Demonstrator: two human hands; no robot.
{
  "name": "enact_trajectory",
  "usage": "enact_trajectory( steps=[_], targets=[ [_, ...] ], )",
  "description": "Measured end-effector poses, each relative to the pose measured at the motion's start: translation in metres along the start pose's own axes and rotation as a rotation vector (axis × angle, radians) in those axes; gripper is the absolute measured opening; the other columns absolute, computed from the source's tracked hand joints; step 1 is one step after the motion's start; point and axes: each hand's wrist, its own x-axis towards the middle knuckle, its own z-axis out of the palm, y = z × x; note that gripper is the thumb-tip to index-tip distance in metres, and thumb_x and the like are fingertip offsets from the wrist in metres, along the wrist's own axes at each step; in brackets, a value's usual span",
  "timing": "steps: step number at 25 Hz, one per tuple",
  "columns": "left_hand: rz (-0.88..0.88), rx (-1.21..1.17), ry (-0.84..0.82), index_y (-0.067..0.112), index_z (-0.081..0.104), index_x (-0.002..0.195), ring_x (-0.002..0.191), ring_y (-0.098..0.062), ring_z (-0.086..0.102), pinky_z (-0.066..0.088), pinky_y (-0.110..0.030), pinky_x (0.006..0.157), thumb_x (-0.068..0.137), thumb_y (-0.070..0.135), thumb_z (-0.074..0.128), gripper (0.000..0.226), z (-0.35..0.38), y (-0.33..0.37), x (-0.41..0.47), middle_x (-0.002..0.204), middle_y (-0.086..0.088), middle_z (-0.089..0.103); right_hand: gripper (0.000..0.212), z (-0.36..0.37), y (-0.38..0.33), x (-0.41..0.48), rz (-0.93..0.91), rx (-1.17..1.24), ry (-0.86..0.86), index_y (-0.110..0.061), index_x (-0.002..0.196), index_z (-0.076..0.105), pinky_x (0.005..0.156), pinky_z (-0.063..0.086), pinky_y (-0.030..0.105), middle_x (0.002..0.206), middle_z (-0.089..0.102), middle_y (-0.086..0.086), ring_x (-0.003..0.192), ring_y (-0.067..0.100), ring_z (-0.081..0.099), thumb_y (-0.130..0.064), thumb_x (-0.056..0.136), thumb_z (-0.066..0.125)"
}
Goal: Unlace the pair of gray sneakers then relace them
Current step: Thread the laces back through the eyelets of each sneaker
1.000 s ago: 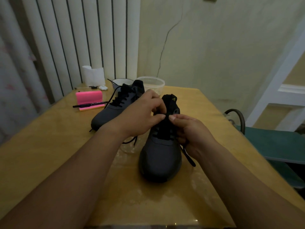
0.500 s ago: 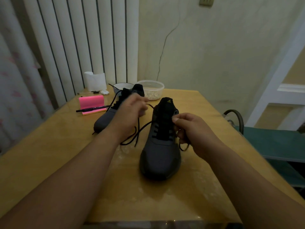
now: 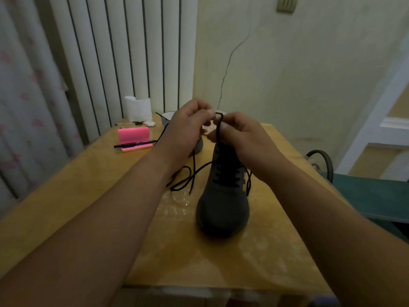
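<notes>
Both hands have risen and come together since half a second ago, when they were apart on either side of the tongue. They now meet above the heel end of the sneaker [image 3: 222,207]. It stands on the table [image 3: 88,178] with its toe toward the person and its lower eyelets laced in black.

The left hand [image 3: 186,127] has its fingers curled, with thumb and fingertips pinched at the top of the lace [image 3: 218,127]. The lace rises taut from the sneaker's tongue to a small bend between the two hands. The right hand [image 3: 241,138] pinches the same strand just below that bend, its other fingers curled in above the sneaker's collar. More lace hangs from under the left hand and lies in loose loops on the table just left of the sneaker. Another loop hangs off the sneaker's right side, under the right wrist.

The other sneaker [image 3: 197,146] sits just beyond and left of the sneaker, nearly all hidden by the left hand. Well to the sneaker's left lies a pink pad [image 3: 134,134] with a pen [image 3: 135,144] across its front edge. Farther beyond the sneaker on that side stand a white paper roll [image 3: 137,108] and a mug [image 3: 166,117]. Right of the sneaker, past the table edge, is a green chair [image 3: 365,193].
</notes>
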Motion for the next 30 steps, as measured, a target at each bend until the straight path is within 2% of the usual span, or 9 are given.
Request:
enact_trajectory(
  steps=[3,6,10,12,18,21,23,26,30],
  targets=[
    [-0.074,-0.400,0.091,0.010,0.053,0.098,0.088,-0.029,0.069,0.056,-0.048,0.087,0.105,0.011,0.046,0.010,0.001,0.012,0.006,0.093,-0.014,0.068,0.025,-0.009,-0.007,0.003,0.100,0.281,-0.098,-0.008,0.116,0.070,0.082,0.062,0.040,0.086,0.073,0.005,0.084,0.018,0.073,-0.024,0.109,0.051],
    [-0.206,-0.684,0.203,0.012,0.049,0.092,0.054,-0.015,0.051,0.048,-0.027,0.052,0.105,0.013,0.043,0.015,-0.017,0.009,0.007,0.073,-0.005,0.058,0.014,-0.016,0.007,-0.002,0.101,-0.049,-0.127,-0.016,0.109,0.073,0.069,0.054,0.016,0.092,0.075,-0.001,0.081,0.003,0.071,-0.023,0.103,0.063],
    [-0.111,0.614,-0.094,0.021,0.066,0.096,0.074,-0.014,0.062,0.045,-0.029,0.064,0.107,0.043,0.053,0.028,-0.032,-0.004,-0.004,0.086,0.000,0.071,0.018,-0.012,0.025,0.005,0.035,-0.361,-0.133,-0.023,0.115,0.071,0.074,0.054,0.011,0.103,0.073,-0.010,0.095,0.000,0.067,-0.016,0.099,0.068],
    [-0.176,0.918,-0.289,0.027,0.071,0.089,0.079,-0.013,0.064,0.047,-0.032,0.069,0.101,0.056,0.059,0.034,-0.036,-0.009,-0.011,0.085,0.001,0.070,0.024,-0.013,0.029,0.014,0.002,-0.339,-0.024,-0.022,0.116,0.070,0.082,0.055,0.018,0.106,0.073,-0.010,0.100,0.002,0.066,-0.009,0.100,0.059],
    [-0.158,0.502,0.444,0.018,0.058,0.084,0.073,-0.015,0.051,0.038,-0.033,0.063,0.102,0.040,0.064,0.029,-0.079,-0.034,-0.016,0.079,0.002,0.055,0.030,-0.028,0.046,0.018,0.193,-0.202,0.103,-0.018,0.107,0.072,0.085,0.055,0.027,0.103,0.073,-0.007,0.104,0.012,0.067,-0.001,0.098,0.050],
    [-0.145,0.547,0.523,0.015,0.058,0.092,0.070,-0.013,0.050,0.035,-0.030,0.059,0.103,0.039,0.061,0.027,-0.086,-0.047,-0.013,0.077,0.004,0.053,0.019,-0.008,0.034,0.000,-0.216,-0.629,0.210,-0.023,0.110,0.070,0.085,0.054,0.035,0.107,0.067,-0.006,0.102,0.014,0.061,-0.014,0.097,0.058],
    [-0.112,0.550,0.552,0.013,0.057,0.094,0.069,-0.010,0.050,0.034,-0.027,0.058,0.104,0.038,0.061,0.027,-0.086,-0.050,-0.009,0.077,0.004,0.053,0.026,0.026,0.018,-0.008,-0.367,-0.842,-0.043,-0.025,0.120,0.067,0.082,0.054,0.036,0.111,0.067,-0.005,0.103,0.016,0.060,-0.016,0.098,0.059],
    [-0.050,0.541,0.643,0.011,0.058,0.100,0.074,-0.008,0.053,0.037,-0.024,0.061,0.103,0.037,0.061,0.027,-0.084,-0.052,-0.006,0.082,0.006,0.056,0.024,0.075,0.013,-0.010,-0.282,-1.236,-0.420,-0.018,0.120,0.059,0.069,0.043,0.036,0.094,0.058,0.000,0.092,0.024,0.055,-0.015,0.097,0.060],
    [-0.108,0.587,0.770,0.012,0.056,0.108,0.081,-0.016,0.053,0.037,-0.025,0.064,0.106,0.029,0.058,0.018,-0.093,-0.065,-0.019,0.090,0.003,0.055,0.024,0.077,0.023,-0.012,-0.207,-1.131,-0.314,-0.018,0.082,0.049,0.062,0.040,0.037,0.076,0.048,0.000,0.068,0.021,0.047,-0.021,0.105,0.051]
  ],
)
